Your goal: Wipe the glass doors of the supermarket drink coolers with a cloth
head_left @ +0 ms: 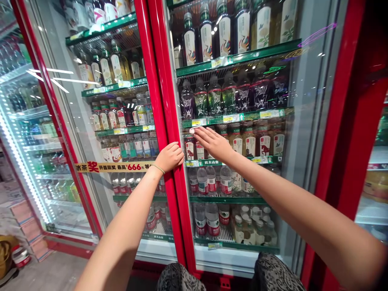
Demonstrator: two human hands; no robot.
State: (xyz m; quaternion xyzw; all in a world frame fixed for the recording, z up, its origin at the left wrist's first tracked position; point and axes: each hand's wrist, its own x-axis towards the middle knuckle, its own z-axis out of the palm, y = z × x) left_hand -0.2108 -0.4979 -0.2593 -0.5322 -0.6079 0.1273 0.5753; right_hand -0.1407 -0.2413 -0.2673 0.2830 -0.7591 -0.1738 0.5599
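Fridge doors fill almost the whole view: two tall glass doors with red frames stand side by side, and their red posts [165, 133] meet in the middle. The right glass door [291, 161] is the bigger one in the picture, and the left glass door [91, 141] goes away to the far left, where another lit fridge [30, 133] stands. Behind the glass there are green shelves [239, 58] full of drinks. Dark tea bottles [206, 36] stand on the top right shelf, purple bottles [242, 95] on the shelf below, and clear water bottles [212, 180] lower down. A yellow strip with red writing [113, 167] is stuck across the left door.

Both arms reach forward from the near side. The left hand [170, 157] is closed around the edge of the red post between the doors, with the fingers curled on it. A thin band [157, 168] is on this wrist. The right hand [212, 141] lies flat against the right glass, just beside the post, at the height of the shelf with the yellow price tags [198, 122]. Its fingers are straight and close together, pointing left, and they hold nothing. The fingertips [194, 130] touch the glass.

Low in the near part, two knees in patterned cloth [273, 273] are seen in front of the fridge.
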